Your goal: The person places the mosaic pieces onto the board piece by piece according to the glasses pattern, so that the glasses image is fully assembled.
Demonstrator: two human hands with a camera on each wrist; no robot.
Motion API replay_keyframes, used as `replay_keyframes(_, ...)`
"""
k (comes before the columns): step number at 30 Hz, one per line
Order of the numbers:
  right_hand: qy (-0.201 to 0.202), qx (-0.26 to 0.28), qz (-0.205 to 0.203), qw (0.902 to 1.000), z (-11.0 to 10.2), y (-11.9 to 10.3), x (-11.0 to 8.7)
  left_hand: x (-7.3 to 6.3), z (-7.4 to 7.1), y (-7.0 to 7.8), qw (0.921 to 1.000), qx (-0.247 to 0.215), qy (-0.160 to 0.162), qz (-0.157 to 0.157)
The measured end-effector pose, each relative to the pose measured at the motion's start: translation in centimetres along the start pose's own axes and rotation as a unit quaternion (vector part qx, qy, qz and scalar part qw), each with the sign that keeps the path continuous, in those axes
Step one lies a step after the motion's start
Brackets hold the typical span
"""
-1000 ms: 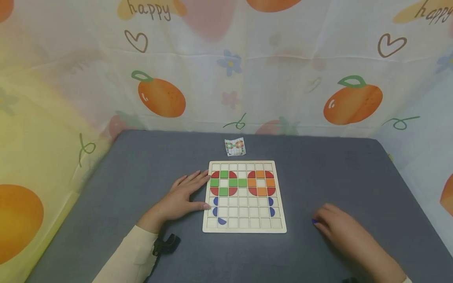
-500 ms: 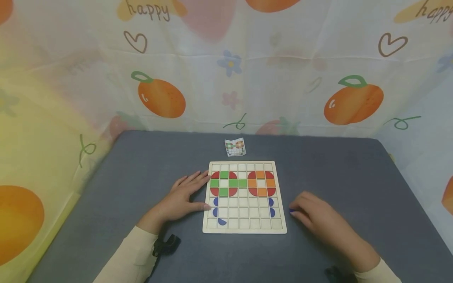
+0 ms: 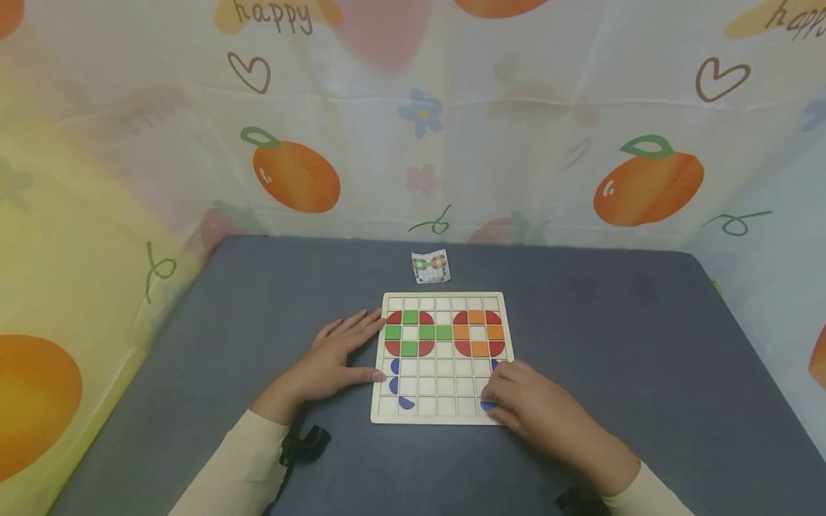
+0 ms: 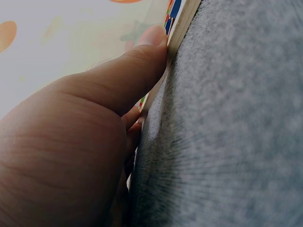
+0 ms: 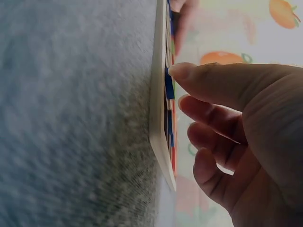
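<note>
A square wooden grid board (image 3: pixel 445 421) lies on the table, its cells partly filled with red, green, orange and blue pieces. My left hand (image 3: pixel 332 365) rests against its left edge, fingers spread and thumb on the rim. My right hand (image 3: pixel 545 412) pinches a blue half-circle piece (image 3: pixel 488 405) over the bottom row, near the lower right corner. In the right wrist view, the thumb (image 5: pixel 189 73) touches that blue piece (image 5: pixel 169 85) at the board. Blue half-circles (image 3: pixel 394 366) stand in the left column. The right hand covers part of the board's right column.
A small paper card (image 3: pixel 430 266) with a printed coloured pattern lies behind the board. The table (image 3: pixel 290 287) is dark grey. A fruit-patterned cloth (image 3: pixel 516 143) hangs along its back and sides.
My right hand has moved left from the table onto the board's lower right, carrying the blue half-circle piece. The left hand has stayed in place.
</note>
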State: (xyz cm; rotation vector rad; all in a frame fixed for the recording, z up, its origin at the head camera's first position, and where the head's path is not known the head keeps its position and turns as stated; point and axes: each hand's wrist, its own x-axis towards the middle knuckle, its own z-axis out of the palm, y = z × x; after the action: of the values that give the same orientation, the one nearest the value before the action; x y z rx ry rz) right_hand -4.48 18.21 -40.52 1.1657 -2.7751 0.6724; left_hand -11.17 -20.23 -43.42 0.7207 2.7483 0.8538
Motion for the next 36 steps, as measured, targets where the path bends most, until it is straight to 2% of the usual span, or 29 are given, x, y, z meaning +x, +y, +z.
replay_keyframes(4, 0.002, 0.003, 0.013, 0.9999, -0.1, 0.3, -0.2, 0.0, 0.0, -0.1, 1.0, 0.0, 0.0, 0.001)
replay_keyframes(12, 0.008, 0.019, -0.002, 0.9998, 0.2, 0.3, -0.3, 0.1, 0.0, 0.0, 1.0, 0.001, 0.0, 0.0)
replay_keyframes(27, -0.001, 0.0, 0.027, 0.9996, 0.4, -0.5, 0.2, 0.2, -0.1, 0.1, 1.0, 0.003, -0.002, -0.004)
replay_keyframes(29, 0.015, 0.005, 0.027, 0.9995, 0.6, -0.3, 0.2, 0.3, -0.1, 0.1, 1.0, 0.003, -0.002, -0.006)
replay_keyframes(32, 0.068, 0.041, 0.038, 0.9961, 0.9, 0.6, 0.1, 0.3, -0.1, 0.1, 1.0, 0.003, -0.003, -0.008)
replay_keyframes(34, 0.121, 0.08, 0.054, 0.988, 1.1, 1.5, -0.1, 0.3, -0.1, 0.1, 1.0, 0.003, -0.005, -0.007)
replay_keyframes(36, 0.177, 0.126, 0.077, 0.973, 1.3, 2.6, -0.3, 0.2, -0.1, 0.0, 1.0, 0.003, -0.004, -0.004)
